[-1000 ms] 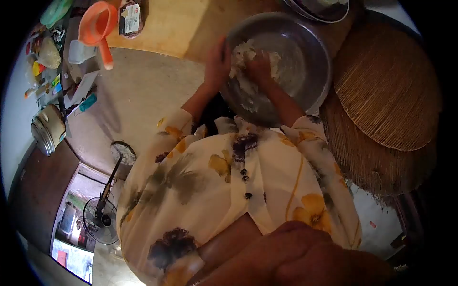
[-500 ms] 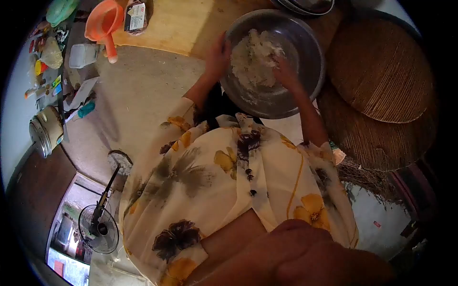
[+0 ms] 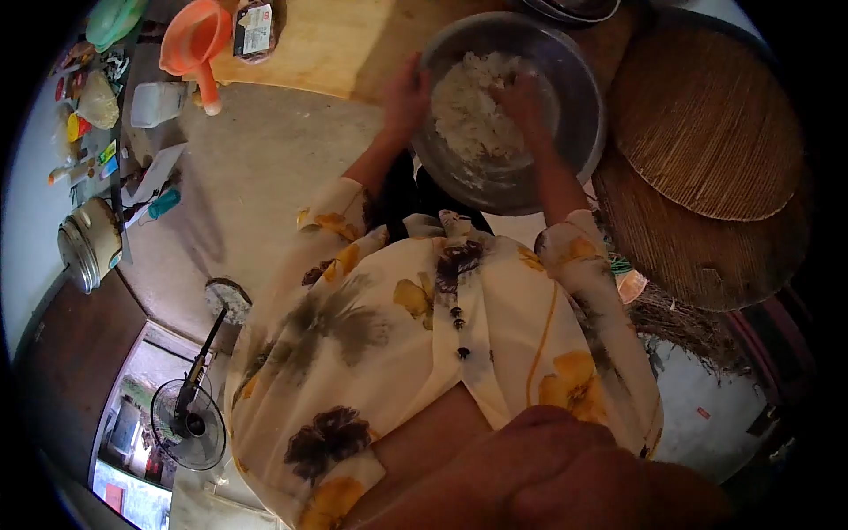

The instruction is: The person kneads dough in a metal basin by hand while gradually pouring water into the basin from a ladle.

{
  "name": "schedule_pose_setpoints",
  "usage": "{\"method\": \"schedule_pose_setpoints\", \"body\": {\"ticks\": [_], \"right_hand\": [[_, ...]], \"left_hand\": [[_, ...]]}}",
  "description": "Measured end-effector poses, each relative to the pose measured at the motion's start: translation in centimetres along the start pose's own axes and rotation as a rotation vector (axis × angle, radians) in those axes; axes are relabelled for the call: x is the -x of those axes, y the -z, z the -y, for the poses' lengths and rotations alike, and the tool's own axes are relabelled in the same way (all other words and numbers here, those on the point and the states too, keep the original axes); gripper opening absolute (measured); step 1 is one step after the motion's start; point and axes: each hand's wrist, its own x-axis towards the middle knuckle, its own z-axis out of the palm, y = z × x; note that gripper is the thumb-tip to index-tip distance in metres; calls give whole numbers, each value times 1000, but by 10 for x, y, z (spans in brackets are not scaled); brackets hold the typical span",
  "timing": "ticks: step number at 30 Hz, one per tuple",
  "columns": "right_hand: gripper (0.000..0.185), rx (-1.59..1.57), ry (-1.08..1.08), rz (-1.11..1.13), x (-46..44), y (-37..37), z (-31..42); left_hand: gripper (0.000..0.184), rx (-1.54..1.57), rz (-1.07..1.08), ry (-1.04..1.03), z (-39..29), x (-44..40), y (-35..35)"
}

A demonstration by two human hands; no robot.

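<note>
A wide metal basin [image 3: 572, 146] holds a pale, rough mass of dough [image 3: 473, 110], with dry flour smeared on the wall below it. My left hand [image 3: 406, 97] grips the basin's left rim, its thumb side against the edge. Inside the basin, my right hand [image 3: 521, 99] presses into the dough's right side with curled fingers. The fingertips are partly sunk in the dough and hidden.
Two round woven lids [image 3: 707, 132] overlap right of the basin. A wooden board [image 3: 327, 49] lies behind, bearing an orange ladle [image 3: 190, 44] and a labelled packet [image 3: 254, 34]. Another metal bowl [image 3: 579, 9] stands at the top. A fan [image 3: 187, 424] is lower left.
My right hand has moved up and slightly left, pushing deeper into the dough, its fingers now curled. The dough looks more gathered. My left hand stays on the rim.
</note>
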Motion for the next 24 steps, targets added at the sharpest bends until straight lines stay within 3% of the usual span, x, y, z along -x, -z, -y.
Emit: {"method": "schedule_pose_setpoints", "body": {"ticks": [2, 3, 6, 9, 11, 12, 14, 16, 18, 21, 23, 24], "right_hand": [[50, 46, 169, -211, -30, -4, -33], [50, 47, 168, -203, -36, -10, -33], [57, 38, 223, 1, -38, -46, -17], [63, 321, 254, 170, 7, -63, 13], [64, 608, 683, -63, 60, -52, 43], [64, 613, 674, -57, 69, -54, 51], [60, 418, 380, 45, 71, -58, 63], [57, 514, 451, -75, 56, -74, 51], [55, 611, 512, -197, 38, -82, 47], [50, 545, 323, -124, 16, -72, 64], [55, 465, 8, 176, -2, -59, 78], [55, 462, 4, 175, -4, -55, 77]], "left_hand": [[35, 29, 40, 69, -5, -3, 1], [35, 57, 92, 151, -7, 2, 2], [35, 128, 111, 229, -5, 5, 1], [35, 72, 101, 179, -17, -2, 6], [35, 71, 129, 206, -24, -6, 11], [35, 71, 143, 223, -27, -5, 12], [37, 104, 182, 299, -28, -4, 14], [39, 131, 210, 358, -25, -7, 16], [37, 48, 161, 249, -21, -6, 13], [36, 56, 59, 123, -13, 2, 5], [36, 34, 87, 144, -14, -1, 9], [35, 15, 117, 165, -15, 1, 10]]}}
